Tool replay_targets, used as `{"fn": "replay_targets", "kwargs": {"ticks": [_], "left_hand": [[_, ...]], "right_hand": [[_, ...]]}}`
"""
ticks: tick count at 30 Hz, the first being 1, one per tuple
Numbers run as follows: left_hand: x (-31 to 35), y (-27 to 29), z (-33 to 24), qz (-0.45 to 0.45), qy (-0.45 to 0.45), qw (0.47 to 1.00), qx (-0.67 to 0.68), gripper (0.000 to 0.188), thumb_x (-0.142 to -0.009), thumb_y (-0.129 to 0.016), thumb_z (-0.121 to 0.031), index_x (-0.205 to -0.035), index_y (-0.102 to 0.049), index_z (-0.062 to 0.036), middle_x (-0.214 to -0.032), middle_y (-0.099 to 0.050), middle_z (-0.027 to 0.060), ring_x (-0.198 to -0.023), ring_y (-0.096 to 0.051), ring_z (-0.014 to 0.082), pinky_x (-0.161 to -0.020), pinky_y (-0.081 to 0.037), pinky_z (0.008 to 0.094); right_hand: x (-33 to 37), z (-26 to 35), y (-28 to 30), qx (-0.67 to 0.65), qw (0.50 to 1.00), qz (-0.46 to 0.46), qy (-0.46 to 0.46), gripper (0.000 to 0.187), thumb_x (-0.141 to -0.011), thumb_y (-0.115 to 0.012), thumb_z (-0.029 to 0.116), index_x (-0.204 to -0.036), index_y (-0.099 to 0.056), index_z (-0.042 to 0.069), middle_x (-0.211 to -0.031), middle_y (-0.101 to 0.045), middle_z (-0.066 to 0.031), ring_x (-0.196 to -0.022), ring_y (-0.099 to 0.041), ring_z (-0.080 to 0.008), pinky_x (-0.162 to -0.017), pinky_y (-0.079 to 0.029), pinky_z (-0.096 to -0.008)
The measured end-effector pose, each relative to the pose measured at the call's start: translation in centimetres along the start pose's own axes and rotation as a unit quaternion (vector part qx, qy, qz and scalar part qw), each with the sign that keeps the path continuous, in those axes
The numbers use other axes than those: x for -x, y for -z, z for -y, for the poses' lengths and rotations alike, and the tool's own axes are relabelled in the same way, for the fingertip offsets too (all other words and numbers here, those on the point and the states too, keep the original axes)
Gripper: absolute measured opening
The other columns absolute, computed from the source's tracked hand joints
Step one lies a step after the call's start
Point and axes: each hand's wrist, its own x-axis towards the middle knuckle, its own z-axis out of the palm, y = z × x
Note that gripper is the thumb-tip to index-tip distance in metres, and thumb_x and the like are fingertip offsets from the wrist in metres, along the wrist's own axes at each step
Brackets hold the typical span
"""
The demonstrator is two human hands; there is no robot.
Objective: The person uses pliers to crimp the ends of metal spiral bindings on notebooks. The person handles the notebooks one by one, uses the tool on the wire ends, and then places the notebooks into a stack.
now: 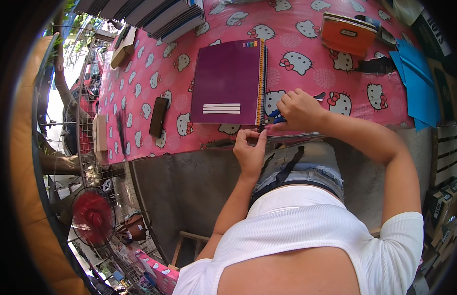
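Observation:
A purple spiral-bound notebook [226,81] lies flat on the table in front of me, with white lines on its lower cover. Its yellowish coil [262,81] runs along the right edge. At the coil's near end, my left hand [250,150] is closed, thumb and forefinger pinched together; what they grip is too small to make out. My right hand [299,110] is closed around blue-handled pliers [278,117], just right of the coil's near corner. The fingers hide most of the pliers, and the jaws are hard to make out.
A pink patterned cloth [179,98] covers the table. A dark phone [158,117] lies left of the notebook. Stacked notebooks [154,17] stand at the far left. An orange pouch [347,33] and blue sheets [418,83] lie to the right. A red fan [94,216] is at lower left.

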Motion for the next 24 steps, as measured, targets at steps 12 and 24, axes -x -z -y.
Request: {"fn": "replay_targets", "kwargs": {"ticks": [12, 24], "left_hand": [[-0.2, 0.0, -1.4, 0.004, 0.056, 0.998, -0.006, 0.021, -0.082, -0.072, -0.011, -0.077, -0.053, -0.0033, -0.067, -0.055, -0.001, -0.059, -0.048, 0.0032, -0.054, -0.041, 0.0203], [0.1, -0.1, -0.4, -0.015, 0.025, 0.999, 0.025, 0.018, -0.08, -0.074, -0.008, -0.076, -0.058, -0.0009, -0.083, -0.064, 0.006, -0.068, -0.054, 0.0057, -0.063, -0.045, 0.0208]], "right_hand": [[0.0, 0.6, -0.2, -0.087, 0.993, 0.044, -0.073, 0.062, -0.077, -0.06, 0.062, -0.063, -0.065, 0.001, -0.061, -0.062, -0.0142, -0.055, -0.064, -0.0311, -0.052, -0.051, -0.0396], [0.2, 1.9, -0.1, 0.074, 0.993, -0.085, -0.031, 0.053, -0.074, -0.063, 0.057, -0.082, -0.063, 0.005, -0.077, -0.059, -0.0075, -0.077, -0.058, -0.0241, -0.073, -0.044, -0.0357]]}}
